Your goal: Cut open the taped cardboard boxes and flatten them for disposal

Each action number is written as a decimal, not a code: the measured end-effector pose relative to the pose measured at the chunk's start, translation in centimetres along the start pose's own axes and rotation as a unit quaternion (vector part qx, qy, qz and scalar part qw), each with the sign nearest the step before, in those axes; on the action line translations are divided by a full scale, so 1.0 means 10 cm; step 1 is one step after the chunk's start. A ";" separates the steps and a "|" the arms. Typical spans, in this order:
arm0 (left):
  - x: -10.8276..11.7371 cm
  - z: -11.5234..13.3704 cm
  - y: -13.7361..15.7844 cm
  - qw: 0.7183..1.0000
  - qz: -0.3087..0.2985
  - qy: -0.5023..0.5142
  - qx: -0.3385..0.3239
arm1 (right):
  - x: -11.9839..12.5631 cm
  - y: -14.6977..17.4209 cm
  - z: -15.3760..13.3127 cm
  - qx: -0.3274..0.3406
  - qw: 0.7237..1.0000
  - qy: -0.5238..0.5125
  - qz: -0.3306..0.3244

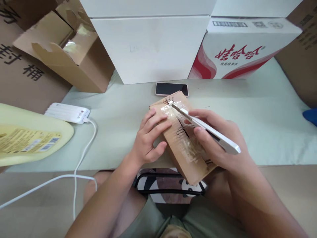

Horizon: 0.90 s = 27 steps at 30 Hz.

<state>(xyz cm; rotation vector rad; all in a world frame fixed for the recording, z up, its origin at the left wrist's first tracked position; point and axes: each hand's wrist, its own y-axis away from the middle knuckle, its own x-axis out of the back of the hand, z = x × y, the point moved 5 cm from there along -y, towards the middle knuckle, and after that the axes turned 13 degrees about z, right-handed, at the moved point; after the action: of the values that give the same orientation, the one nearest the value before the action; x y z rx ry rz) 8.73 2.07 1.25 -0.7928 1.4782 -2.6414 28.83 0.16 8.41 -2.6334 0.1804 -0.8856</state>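
A small brown cardboard box [174, 145] with clear tape over its top lies slanted at the table's front edge, one end sticking out past it. Dark marks or slits run along the taped middle. My left hand [151, 138] rests on the box's left side, fingers spread and nothing held. In my right hand [220, 138] is a white utility knife [215, 134], its blade pointing up and left to the tape near the far end. Whether the tip cuts in or only touches, I cannot tell.
A phone [172, 89] lies behind the box. Behind it stand a white carton [153, 49] and a red-and-white carton [235, 49]. At left are an opened cardboard box [91, 66], a white power bank [68, 112] with a cable [85, 152], and a yellow container [32, 135].
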 end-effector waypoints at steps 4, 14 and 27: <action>0.00 0.00 0.00 1.000 0.005 -0.007 0.004 | -0.02 0.00 0.01 -0.010 1.000 0.003 -0.003; -0.02 0.00 0.00 1.000 0.002 -0.014 0.007 | -0.05 -0.03 0.02 -0.005 1.000 0.017 -0.010; -0.02 0.01 -0.01 1.000 0.004 -0.018 0.007 | -0.01 -0.07 0.07 -0.035 0.999 -0.032 -0.004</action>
<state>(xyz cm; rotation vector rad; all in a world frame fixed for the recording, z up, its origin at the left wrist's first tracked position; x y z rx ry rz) 9.02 2.05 1.24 -0.8279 1.4509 -2.6131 29.15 0.98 8.10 -2.7257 0.1895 -0.8091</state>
